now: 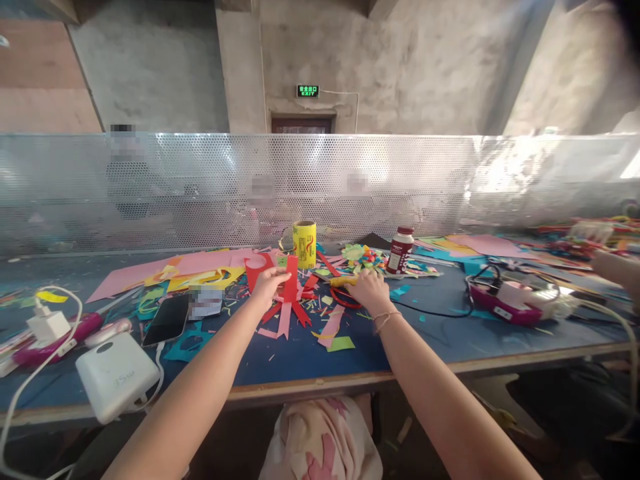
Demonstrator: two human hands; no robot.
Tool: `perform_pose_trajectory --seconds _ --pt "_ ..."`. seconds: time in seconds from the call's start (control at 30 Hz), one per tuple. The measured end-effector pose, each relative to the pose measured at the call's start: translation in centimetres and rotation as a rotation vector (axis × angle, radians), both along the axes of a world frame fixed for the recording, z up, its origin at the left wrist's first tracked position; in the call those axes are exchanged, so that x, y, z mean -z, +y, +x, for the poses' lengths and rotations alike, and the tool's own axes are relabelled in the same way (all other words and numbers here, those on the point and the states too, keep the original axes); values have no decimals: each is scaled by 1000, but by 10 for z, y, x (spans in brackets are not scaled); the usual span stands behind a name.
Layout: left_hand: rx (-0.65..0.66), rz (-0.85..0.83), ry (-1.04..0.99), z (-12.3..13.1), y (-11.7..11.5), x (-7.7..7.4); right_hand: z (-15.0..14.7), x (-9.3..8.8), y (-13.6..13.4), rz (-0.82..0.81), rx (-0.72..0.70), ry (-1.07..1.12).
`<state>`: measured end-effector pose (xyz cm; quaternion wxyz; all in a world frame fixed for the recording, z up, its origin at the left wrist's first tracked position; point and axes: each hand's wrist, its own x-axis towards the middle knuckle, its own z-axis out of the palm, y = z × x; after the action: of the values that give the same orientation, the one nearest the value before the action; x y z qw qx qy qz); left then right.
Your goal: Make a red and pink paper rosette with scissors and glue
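My left hand (pixel 270 288) is closed, pinching a red paper strip (pixel 291 277) that stands upright above the table. Below it, red and pink paper strips with notched ends (pixel 285 319) fan out on the tabletop. My right hand (pixel 371 291) is curled around a yellow glue gun (pixel 344 282), its nozzle side pointing left; the palm covers most of it. A black cord (pixel 435 313) runs from beside that hand to the right. Just behind my right hand lies a cluster of green, yellow and orange paper pieces (pixel 359 255).
A yellow tape roll (pixel 305 245) and a dark red bottle (pixel 401 251) stand at the back. Power strips (pixel 505 303) lie on both sides. At left are a phone (pixel 167 320) and a white charger (pixel 116 373). A perforated metal screen (pixel 320 180) borders the table.
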<state>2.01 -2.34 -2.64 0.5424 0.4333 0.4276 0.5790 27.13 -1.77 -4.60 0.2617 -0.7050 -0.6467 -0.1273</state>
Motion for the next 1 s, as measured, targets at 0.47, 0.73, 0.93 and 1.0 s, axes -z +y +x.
perform_pose_trajectory --seconds 0.47,0.73,0.93,1.0 --pt "76 -8 -123 7 -2 3 -70 -5 -23 361 -993 -304" --pt "102 29 -70 13 -7 2 -74 -2 -19 284 -1089 42" --pt "91 106 -98 16 -7 3 -78 -4 -22 285 -984 386" --pt "111 136 -85 17 -7 4 -78 -6 -22 276 -907 468"
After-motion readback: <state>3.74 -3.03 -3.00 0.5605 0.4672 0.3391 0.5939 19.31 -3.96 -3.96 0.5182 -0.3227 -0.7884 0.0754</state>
